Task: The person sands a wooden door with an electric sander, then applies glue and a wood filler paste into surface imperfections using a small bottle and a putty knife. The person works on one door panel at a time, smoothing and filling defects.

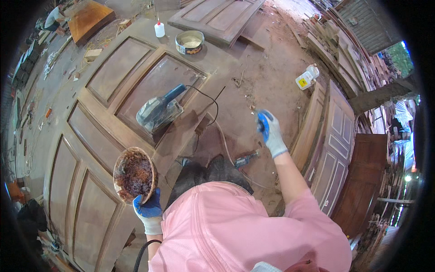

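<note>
My left hand (149, 211), in a white glove with a blue palm, grips the rim of a round bowl (134, 176). Dark brown, crusted residue coats the bowl's inside, which faces up. The bowl is over the near part of a panelled wooden door (95, 192). Out to the right, my right hand (269, 131) wears a matching glove and is raised above the dirt floor. Its fingers are curled in and slightly blurred; what they hold, if anything, I cannot make out. A corded power tool with a blue handle (158, 111) rests on the door between my hands.
Beyond the tool stand a round tin (190, 42) and a white squeeze bottle with a red tip (159, 29). Another door (213, 18) lies farther off. A white jug (307, 77) sits right, near leaning doors (333, 145). A hose and a small tool (246, 158) lie by my legs.
</note>
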